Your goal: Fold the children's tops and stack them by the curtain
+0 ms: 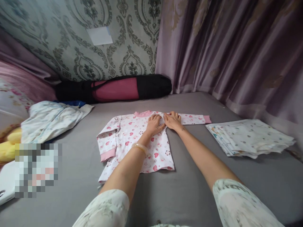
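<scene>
Across a grey sheet [78, 164], before patterned wallpaper [132, 34] and purple curtains [189, 47]: one black-and-pink bag [115, 89], one folded stack [252, 137] at right, one rumpled white cloth [50, 121] at left. Mid-sheet, one printed shirt [132, 138], collar [143, 114] toward the wallpaper, collar-to-hem axis running away from it, straight sleeve [193, 119] out right, bent sleeve [107, 140] down. Left hand [155, 124] and right hand [173, 120] pressed on the shirt; pinching or not, cannot tell.

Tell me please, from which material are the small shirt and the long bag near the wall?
The small shirt looks like soft matte knit, probably cotton: it creases gently, with ribbed-looking pink cuffs. The long bag seems matte woven synthetic, perhaps nylon; its black ends wrinkle like fabric.
</scene>
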The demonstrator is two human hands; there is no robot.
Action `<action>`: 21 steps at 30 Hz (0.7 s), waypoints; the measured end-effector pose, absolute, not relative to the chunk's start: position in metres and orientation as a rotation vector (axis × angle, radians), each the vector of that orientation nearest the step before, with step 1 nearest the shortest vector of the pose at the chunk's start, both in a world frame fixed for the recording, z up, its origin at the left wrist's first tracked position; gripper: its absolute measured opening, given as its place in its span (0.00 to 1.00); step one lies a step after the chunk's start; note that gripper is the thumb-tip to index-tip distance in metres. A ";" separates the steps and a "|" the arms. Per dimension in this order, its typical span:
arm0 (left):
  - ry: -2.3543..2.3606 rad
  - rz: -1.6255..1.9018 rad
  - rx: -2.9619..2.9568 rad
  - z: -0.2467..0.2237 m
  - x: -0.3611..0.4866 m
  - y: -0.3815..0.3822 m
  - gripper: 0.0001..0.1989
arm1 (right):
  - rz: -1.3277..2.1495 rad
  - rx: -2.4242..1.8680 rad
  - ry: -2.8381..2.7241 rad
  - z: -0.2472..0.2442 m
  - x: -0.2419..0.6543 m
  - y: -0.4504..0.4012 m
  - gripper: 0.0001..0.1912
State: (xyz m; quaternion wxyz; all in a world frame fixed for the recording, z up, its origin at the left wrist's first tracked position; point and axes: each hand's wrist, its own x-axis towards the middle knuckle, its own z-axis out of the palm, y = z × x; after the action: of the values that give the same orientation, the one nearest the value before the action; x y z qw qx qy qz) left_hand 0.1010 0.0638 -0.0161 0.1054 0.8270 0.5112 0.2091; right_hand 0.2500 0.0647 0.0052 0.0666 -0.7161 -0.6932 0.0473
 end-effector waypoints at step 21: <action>1.529 0.466 2.465 -0.014 0.100 0.063 0.27 | 0.295 -2.361 -2.070 -0.001 0.335 0.054 0.36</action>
State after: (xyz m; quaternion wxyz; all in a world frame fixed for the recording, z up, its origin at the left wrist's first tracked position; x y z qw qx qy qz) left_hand 0.0997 0.0627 -0.0137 0.1019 0.8347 0.5177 0.1578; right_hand 0.3346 0.0539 -0.0012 -0.0059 -0.7486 -0.6563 0.0934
